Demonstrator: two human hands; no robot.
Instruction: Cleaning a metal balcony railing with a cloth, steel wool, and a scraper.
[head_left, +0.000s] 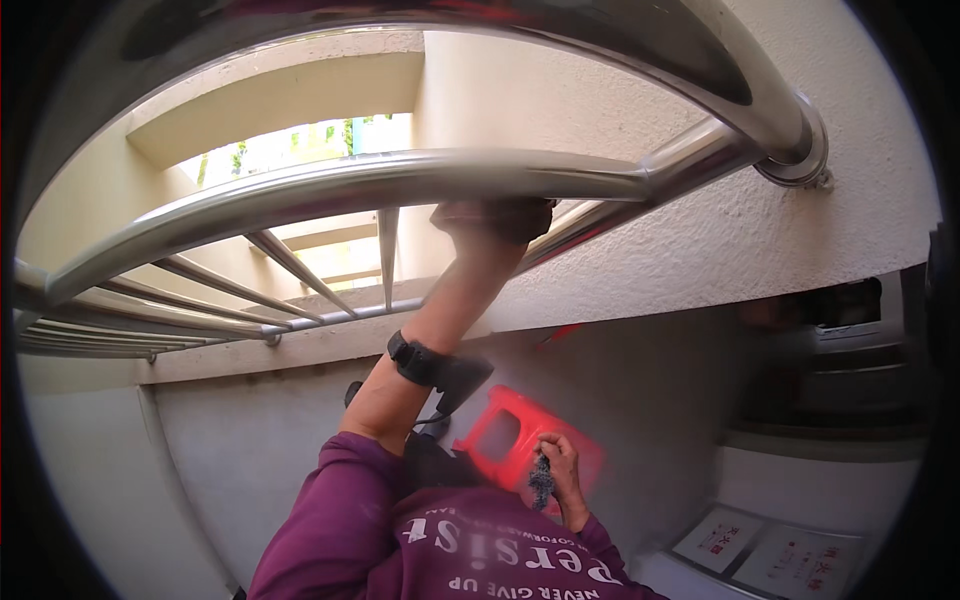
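Note:
My left hand is raised to the underside of the middle tube of a stainless steel railing. It looks dark and blurred, and the tube hides part of it, so its grip is unclear. A black strap with a dark device is around the left forearm. Low in the picture, my right hand holds a crumpled grey scouring pad or cloth, in front of a red plastic stool.
The thick top handrail arches across above, fixed to a rough white wall at right. Thin metal balusters fan out at left. Beyond the railing are concrete beams and a bright opening. A framed box with red writing stands lower right.

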